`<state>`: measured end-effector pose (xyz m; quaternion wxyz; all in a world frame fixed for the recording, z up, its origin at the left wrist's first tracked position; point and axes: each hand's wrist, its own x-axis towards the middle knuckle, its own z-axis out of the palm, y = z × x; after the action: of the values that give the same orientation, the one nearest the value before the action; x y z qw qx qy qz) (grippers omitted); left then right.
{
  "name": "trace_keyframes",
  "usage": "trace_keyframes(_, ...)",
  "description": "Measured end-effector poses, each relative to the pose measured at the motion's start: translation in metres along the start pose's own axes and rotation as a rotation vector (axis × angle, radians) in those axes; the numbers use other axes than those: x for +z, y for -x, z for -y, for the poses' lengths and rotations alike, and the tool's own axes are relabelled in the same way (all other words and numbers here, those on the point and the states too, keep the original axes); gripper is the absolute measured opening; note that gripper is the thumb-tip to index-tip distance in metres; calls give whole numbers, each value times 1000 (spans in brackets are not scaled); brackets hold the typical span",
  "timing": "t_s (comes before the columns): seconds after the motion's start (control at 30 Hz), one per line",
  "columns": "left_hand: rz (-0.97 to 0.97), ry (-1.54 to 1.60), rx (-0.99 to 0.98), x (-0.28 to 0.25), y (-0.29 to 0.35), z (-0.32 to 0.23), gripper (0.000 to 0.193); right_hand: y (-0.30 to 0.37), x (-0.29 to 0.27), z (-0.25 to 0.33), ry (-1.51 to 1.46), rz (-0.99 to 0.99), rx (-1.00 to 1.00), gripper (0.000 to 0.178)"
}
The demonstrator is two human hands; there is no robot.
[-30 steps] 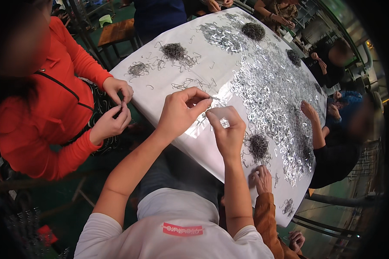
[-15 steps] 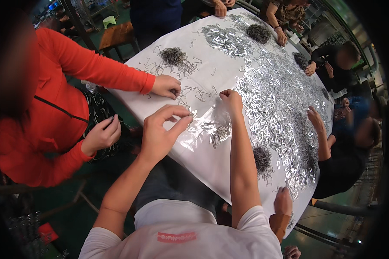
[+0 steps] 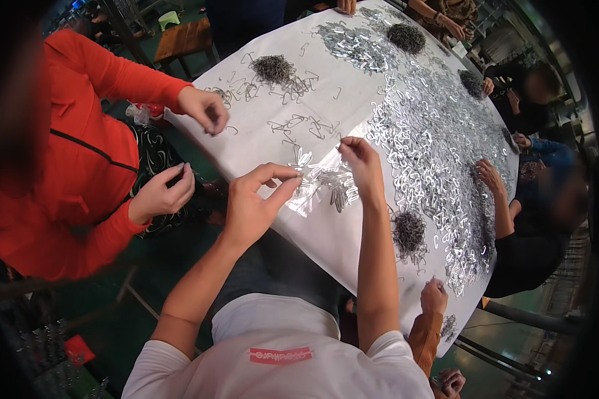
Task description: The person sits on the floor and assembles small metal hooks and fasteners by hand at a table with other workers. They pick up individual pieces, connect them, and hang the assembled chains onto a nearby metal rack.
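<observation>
My left hand is closed in a pinch, thumb and forefinger meeting at the left edge of a shiny piece of clear plastic film. Across from it my right hand pinches too, its fingertips at the film's upper edge. Whether the film is a bag or a flat sheet I cannot tell. Between my hands lies a small heap of narrow silvery metal pieces, seen in or through the plastic. A few bright pieces lie just beyond my left fingertips, and loose bent wire hooks are scattered farther off.
A white-covered table carries a broad spread of silvery hooks and darker heaps, one right of my right forearm. A person in a red jacket stands close on my left. Other people's hands surround the table.
The red-jacketed person's hand has drawn back from the loose hooks toward the table's left edge. My two hands keep nearly the same pinched pose; the view has shifted slightly.
</observation>
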<state>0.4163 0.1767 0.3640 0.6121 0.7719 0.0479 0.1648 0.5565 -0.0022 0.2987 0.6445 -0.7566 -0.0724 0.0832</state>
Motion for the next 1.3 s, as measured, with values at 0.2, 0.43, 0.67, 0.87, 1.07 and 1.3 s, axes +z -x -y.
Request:
trace_keyframes(0.2, -8, -27, 70, -3, 9, -5, 14, 103, 36, 73, -282, 64, -3, 13)
trace_keyframes(0.43, -47, -57, 218, 2, 15, -16, 19, 120, 49, 87, -318, -37, -154, 5)
trace_keyframes(0.67, -56, -61, 275, 15, 12, -12, 25, 115, 44, 82, -209, -195, -292, 8)
trace_keyframes(0.87, -25, -383, 180, 36, -33, 63, 16, 108, 24, 86, -219, -256, -372, 8)
trace_keyframes(1.07, 107, -776, 224, 83, -51, 120, 10, 101, 8, 80, -224, -293, -352, 9)
trace_keyframes(1.3, 193, -840, 327, 87, -54, 127, 12, 99, 0, 71, -134, -310, -327, 7)
